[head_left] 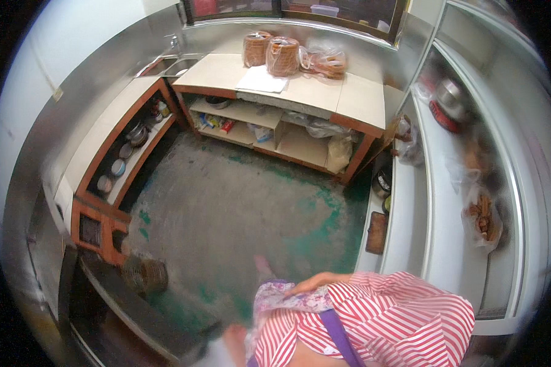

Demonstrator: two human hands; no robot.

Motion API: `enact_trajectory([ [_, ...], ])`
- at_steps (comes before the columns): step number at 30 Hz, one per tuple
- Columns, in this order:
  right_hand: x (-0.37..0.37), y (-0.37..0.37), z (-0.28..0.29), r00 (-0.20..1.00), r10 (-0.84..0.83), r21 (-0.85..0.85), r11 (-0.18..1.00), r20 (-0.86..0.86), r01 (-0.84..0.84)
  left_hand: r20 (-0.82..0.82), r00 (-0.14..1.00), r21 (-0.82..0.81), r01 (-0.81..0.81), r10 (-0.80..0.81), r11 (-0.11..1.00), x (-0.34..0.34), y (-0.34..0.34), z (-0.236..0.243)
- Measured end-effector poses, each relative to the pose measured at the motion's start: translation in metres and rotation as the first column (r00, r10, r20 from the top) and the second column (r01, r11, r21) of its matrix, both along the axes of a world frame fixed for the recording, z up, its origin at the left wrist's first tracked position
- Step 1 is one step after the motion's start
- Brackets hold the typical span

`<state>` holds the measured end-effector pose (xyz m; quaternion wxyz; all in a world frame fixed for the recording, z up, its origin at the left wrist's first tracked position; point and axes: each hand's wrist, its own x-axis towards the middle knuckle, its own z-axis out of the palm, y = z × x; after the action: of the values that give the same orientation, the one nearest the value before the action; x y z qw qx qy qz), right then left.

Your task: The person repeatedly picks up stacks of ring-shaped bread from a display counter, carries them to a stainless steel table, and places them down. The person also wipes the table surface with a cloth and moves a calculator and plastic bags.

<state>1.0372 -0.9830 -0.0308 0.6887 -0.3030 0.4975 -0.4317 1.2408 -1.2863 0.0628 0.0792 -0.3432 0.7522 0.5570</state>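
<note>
My right hand (315, 282), below a red-and-white striped sleeve (404, 306), lies against the front of a floral apron (275, 296) with purple edging. Its fingers look stretched out flat on the cloth, with nothing visible in them. Low in the view, left of the apron, my left hand (234, 339) is smeared by motion. Its fingers cannot be made out, nor whether it holds anything. A purple strap (340, 336) crosses the striped clothing.
A counter (211, 70) ahead bears stacked brown woven baskets (283, 56), bagged items and white paper (262, 79). Pots line the left shelves. White shelving (410, 202) on the right holds a metal pot (452, 98) and bags. A wire basket (150, 275) stands on the worn floor.
</note>
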Motion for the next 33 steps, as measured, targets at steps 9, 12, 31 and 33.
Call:
enact_trajectory([
  [9, -0.230, -0.048, 0.124, 0.831, -0.152, 0.294, 0.889, -0.535, 0.352, -0.186, 0.936, 0.375, -0.213, 0.299, 0.902, -0.458, -0.154, 0.041],
  [12, -0.311, -0.049, 0.117, 0.659, -0.366, 0.226, 0.738, -0.657, 0.636, -0.290, 0.949, 0.339, -0.020, 0.125, 0.941, -0.595, -0.155, 0.066],
  [31, -1.047, 0.049, 0.310, -0.605, -0.241, -0.637, 0.083, -0.759, 0.766, -0.552, 0.769, 0.062, 0.422, -0.321, 0.905, -1.216, -0.080, 0.162],
  [33, -1.081, 0.051, 0.304, -0.630, -0.115, -0.640, 0.131, -0.768, 0.757, -0.652, 0.665, 0.029, 0.501, -0.364, 0.865, -1.297, -0.047, 0.180],
])
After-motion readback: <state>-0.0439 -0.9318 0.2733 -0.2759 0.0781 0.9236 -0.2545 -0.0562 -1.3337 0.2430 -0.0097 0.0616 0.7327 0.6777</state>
